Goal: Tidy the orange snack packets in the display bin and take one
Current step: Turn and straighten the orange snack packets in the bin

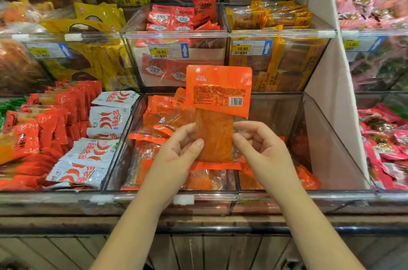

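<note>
An orange snack packet (217, 102) stands upright above the clear display bin (326, 137), its printed back and barcode facing me. My left hand (176, 155) pinches its lower left edge, thumb on the front. My right hand (262, 148) holds its lower right edge with curled fingers. Below and behind the held packet, several more orange packets (163, 115) lie loosely piled in the left and front parts of the bin. The bin's right part shows bare clear wall.
White chili-print packets (97, 152) and red packets (50, 119) fill the bin to the left. Pink packets (384, 144) fill the bin on the right. Upper-shelf bins hold red (176, 18) and yellow packets (278, 16), with price labels (167, 51) on their fronts. A white divider panel (326, 66) rises at right.
</note>
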